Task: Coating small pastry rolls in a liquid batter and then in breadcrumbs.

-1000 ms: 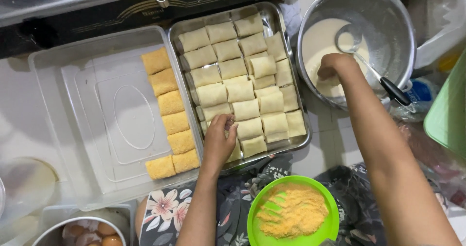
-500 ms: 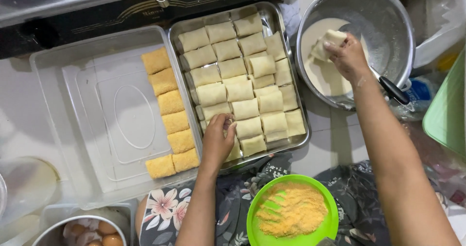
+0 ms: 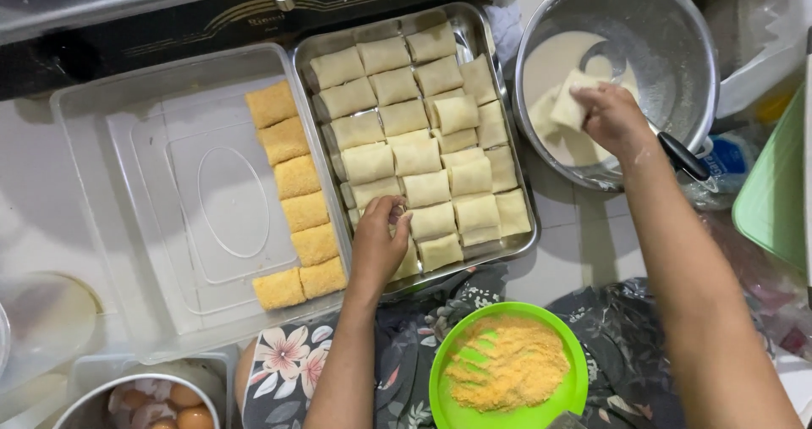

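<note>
Pale folded rolls [image 3: 416, 154] fill the steel tray [image 3: 499, 44] in close rows, from its far edge to its near edge. One more roll [image 3: 573, 99] is clamped in the fingers of the right hand [image 3: 613, 118], held inside the round metal bowl [image 3: 677, 31] just above the white batter [image 3: 554, 65] pooled on the bowl's left side. A ladle with a black handle [image 3: 683, 156] rests across the bowl's near rim.

The left hand [image 3: 381, 244] sits at the near-left corner of the steel tray, fingers curled together onto a roll [image 3: 372, 194] there; whether that roll is already lifted clear cannot be told.

Coating step, as judged from this layout: turn the held roll so batter wets every face, including both folded ends, and let the excess drip back over the bowl. Grip lightly by the edges; the wrapper looks soft and likely to tear or unfold under pressure.

Green bowl [image 3: 440, 378], directly below the tray's near edge, holds orange breadcrumbs [image 3: 506, 363]. Clear plastic tray [image 3: 127, 184], touching the steel tray's left edge, carries a column of crumbed rolls [image 3: 292, 196] along its right side. Eggs [image 3: 182, 404] in a bowl lie near its near-left corner.
</note>
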